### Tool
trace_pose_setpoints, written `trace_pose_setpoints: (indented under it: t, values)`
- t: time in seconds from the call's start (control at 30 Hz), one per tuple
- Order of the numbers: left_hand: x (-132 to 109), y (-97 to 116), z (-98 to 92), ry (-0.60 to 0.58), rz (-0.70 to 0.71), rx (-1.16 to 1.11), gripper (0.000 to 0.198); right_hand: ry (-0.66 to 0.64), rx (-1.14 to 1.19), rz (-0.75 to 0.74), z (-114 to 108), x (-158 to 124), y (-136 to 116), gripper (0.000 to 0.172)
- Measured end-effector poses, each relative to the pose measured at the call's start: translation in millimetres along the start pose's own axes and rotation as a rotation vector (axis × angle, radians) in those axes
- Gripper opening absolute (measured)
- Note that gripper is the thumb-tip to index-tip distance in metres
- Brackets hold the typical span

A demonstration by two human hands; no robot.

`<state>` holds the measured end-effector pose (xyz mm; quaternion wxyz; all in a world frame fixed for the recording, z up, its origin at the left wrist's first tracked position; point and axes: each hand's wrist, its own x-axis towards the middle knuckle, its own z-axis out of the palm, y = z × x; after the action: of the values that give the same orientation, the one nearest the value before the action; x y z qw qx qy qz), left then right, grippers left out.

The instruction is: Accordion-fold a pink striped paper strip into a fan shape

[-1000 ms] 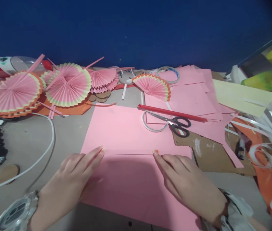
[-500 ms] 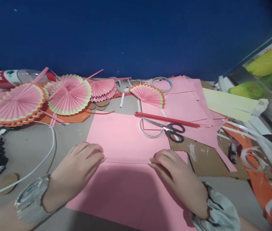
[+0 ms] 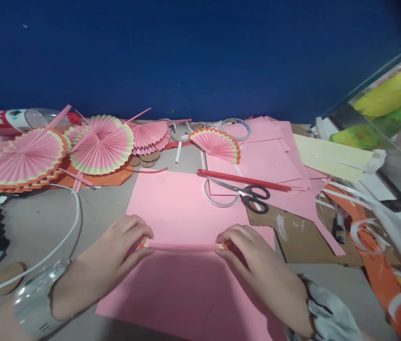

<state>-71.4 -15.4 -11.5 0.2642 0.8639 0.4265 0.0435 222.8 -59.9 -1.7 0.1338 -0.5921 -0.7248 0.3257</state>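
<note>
Between my hands lies a narrow strip of folded pink paper (image 3: 182, 247), with yellow and orange showing at both ends. The left end is pinched by my left hand (image 3: 117, 251), thumb and fingers closed on it. My right hand (image 3: 257, 267) pinches the other end in the same way. Beneath them a large pink paper sheet (image 3: 182, 289) covers the table in front of me. How many layers the strip has, I cannot tell.
Scissors (image 3: 253, 199), a tape roll (image 3: 207, 196) and a red stick (image 3: 245, 180) lie beyond my hands. Pleated paper fans (image 3: 102, 147) and a plastic bottle (image 3: 40, 121) are at back left. Pink sheets (image 3: 267, 156) lie back right. A white cable (image 3: 77, 215) curves at left.
The folded strip has turned between my fingers: it showed as a thin line, and now its face and coloured ends show. Both hands remain at its ends. The view has shifted slightly.
</note>
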Motion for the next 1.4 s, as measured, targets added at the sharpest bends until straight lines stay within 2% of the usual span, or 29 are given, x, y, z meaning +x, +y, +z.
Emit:
trace_pose_setpoints:
  t: [0.1,0.27,0.33,0.47,0.53,0.63,0.73,0.8,0.93,1.07,1.23,1.4]
  values:
    - [-2,4,-2.0,-0.024,0.042,0.072,0.017,-0.006,-0.077,-0.051,4,-1,1,0.011]
    - [-4,16,-5.2,0.06,0.126,0.236,0.014,0.089,-0.184,-0.146,7,-4,2,0.009]
    - [-4,17,-11.2,0.14,0.19,0.314,0.016,0.187,-0.273,-0.241,2,-4,2,0.011]
    - [-3,15,-24.1,0.434,0.275,0.486,0.023,0.491,-0.552,-0.529,-12,-1,2,0.025]
    - [-4,15,-23.7,0.522,0.295,0.532,0.027,0.547,-0.636,-0.602,-15,-1,3,0.025]
    - [-6,17,-12.5,0.455,0.345,0.548,0.022,0.446,-0.652,-0.597,-8,-3,5,0.024]
    - [-7,22,1.2,0.395,0.406,0.554,0.029,0.305,-0.617,-0.561,1,-6,9,0.026]
    - [-7,25,5.9,0.352,0.395,0.569,0.03,0.251,-0.599,-0.545,4,-7,10,0.026]
    - [-1,33,7.2,0.204,0.334,0.546,0.022,0.22,-0.59,-0.538,6,-5,6,0.025]
    - [13,47,12.6,0.092,0.31,0.598,0.018,0.154,-0.535,-0.541,16,5,-9,0.024]
    - [26,61,22.9,0.035,0.316,0.592,0.014,0.135,-0.493,-0.52,33,17,-20,0.014]
    - [23,56,20.2,-0.003,0.227,0.558,0.016,0.119,-0.457,-0.489,29,20,-11,0.018]
